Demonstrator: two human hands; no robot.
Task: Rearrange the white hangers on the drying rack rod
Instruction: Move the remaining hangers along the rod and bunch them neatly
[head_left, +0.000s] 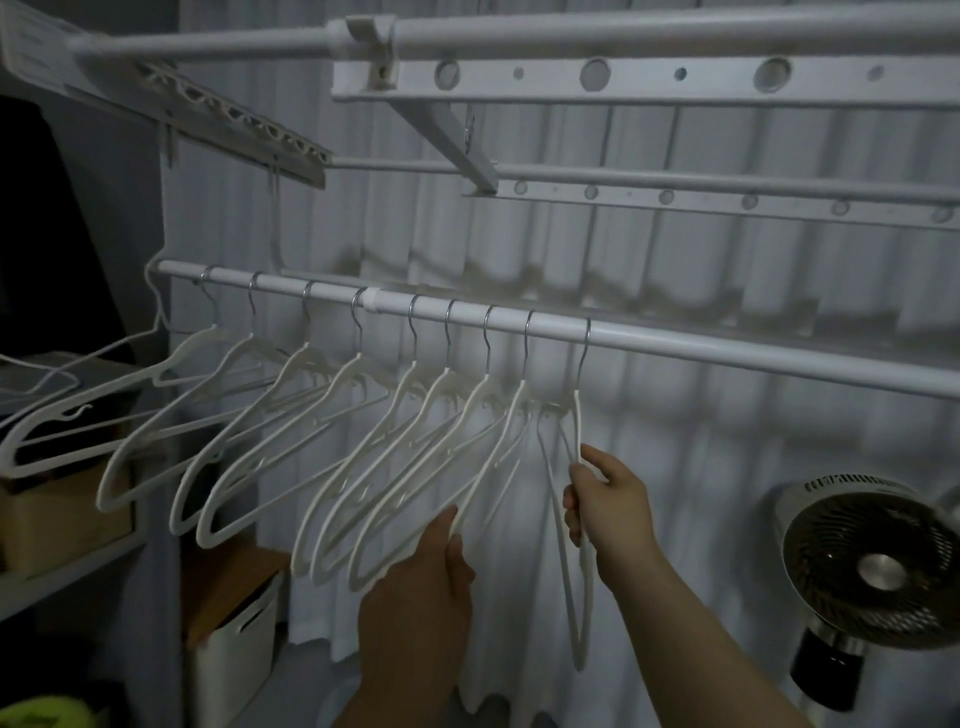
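We record the right hand (605, 501) gripping the end hanger (577, 410) and the left hand (426, 577) holding the neighbouring hanger (519, 393). An uneven pull may unhook either from the rod (753, 358).

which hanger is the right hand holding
The rightmost hanger on the rod: the right hand grips it, and it hangs edge-on, nearly straight down, while the others fan leftward. The left hand holds the next hanger.

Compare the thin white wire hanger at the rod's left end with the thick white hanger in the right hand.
The thin white wire hanger has a white hook; the thick white hanger has a bare metal one. The wire one hangs untouched, turned leftward; the thick one hangs edge-on, gripped by the right hand. Both hook over the white rod.
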